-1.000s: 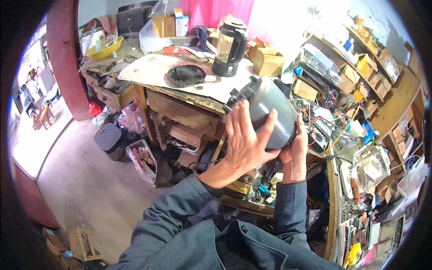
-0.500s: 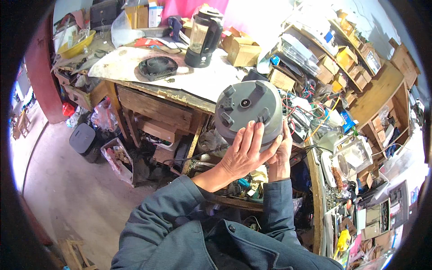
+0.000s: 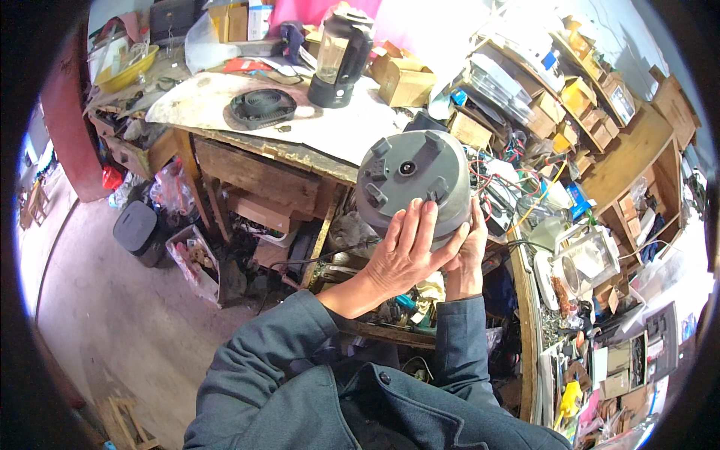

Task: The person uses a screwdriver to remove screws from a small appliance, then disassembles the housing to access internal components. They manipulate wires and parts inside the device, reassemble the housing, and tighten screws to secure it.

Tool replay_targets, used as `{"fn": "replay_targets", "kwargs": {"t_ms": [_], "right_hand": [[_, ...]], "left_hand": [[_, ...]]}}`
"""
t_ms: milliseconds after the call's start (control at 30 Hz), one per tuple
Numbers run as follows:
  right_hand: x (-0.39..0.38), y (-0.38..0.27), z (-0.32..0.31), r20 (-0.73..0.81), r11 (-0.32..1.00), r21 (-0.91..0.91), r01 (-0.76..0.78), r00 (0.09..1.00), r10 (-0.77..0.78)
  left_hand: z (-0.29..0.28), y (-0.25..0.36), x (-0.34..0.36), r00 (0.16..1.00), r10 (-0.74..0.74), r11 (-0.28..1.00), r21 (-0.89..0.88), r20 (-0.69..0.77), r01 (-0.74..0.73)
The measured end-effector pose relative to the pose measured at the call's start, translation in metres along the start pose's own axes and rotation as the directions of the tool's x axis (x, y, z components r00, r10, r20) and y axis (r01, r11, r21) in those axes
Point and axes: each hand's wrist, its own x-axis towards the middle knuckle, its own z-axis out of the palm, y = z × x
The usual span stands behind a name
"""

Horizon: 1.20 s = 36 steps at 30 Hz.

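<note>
A dark grey blender motor base [image 3: 388, 182] is held up over the near side of the bench, its round underside facing me. Several stubby feet and a screw in a central recess show on it. My left hand [image 3: 390, 259] lies with its fingers pressed on the lower part of the underside, the thumb toward my right hand. Round the lower right side of the base wraps my right hand [image 3: 468, 256], its fingers partly hidden. Beyond them on the bench stand a blender jug [image 3: 337, 60] with a black handle and a flat black round cover [image 3: 262, 109].
The wooden bench [image 3: 259, 172] carries a pale sheet [image 3: 191, 101], an open cardboard box [image 3: 405, 79] and a yellow basin [image 3: 124, 71]. Tangled wires and parts crowd the right side, near a clear jug [image 3: 589, 262]. A dark bin [image 3: 136, 231] stands on the floor at left.
The view has shifted slightly. Both hands keep the same hold on the blender motor base, which has barely moved.
</note>
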Motion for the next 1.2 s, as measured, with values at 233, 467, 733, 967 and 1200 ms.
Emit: {"fn": "replay_targets", "kwargs": {"t_ms": [233,467,733,967,1200], "right_hand": [[-0.002,-0.001,-0.003,0.051,0.999,-0.037,0.02,0.999,-0.018],[-0.004,0.0,0.021,-0.033,1.0,0.002,0.002,0.999,-0.002],[-0.007,-0.003,0.019,-0.002,1.0,0.025,-0.017,1.0,0.017],[-0.004,-0.001,0.03,-0.014,0.995,-0.082,0.05,0.999,-0.051],[0.014,-0.004,0.019,0.162,0.973,-0.221,0.073,0.986,-0.038]], "left_hand": [[0.007,0.005,-0.004,0.999,0.029,1.0,0.012,-0.024,-0.029],[0.0,-0.008,0.002,0.999,-0.039,0.999,-0.001,0.003,0.039],[0.0,-0.005,0.006,0.999,-0.026,0.999,-0.029,0.04,0.027],[-0.016,-0.028,0.024,0.987,-0.111,0.964,-0.23,0.116,0.135],[-0.022,-0.078,0.061,0.955,-0.235,0.903,-0.323,0.182,0.284]]}}
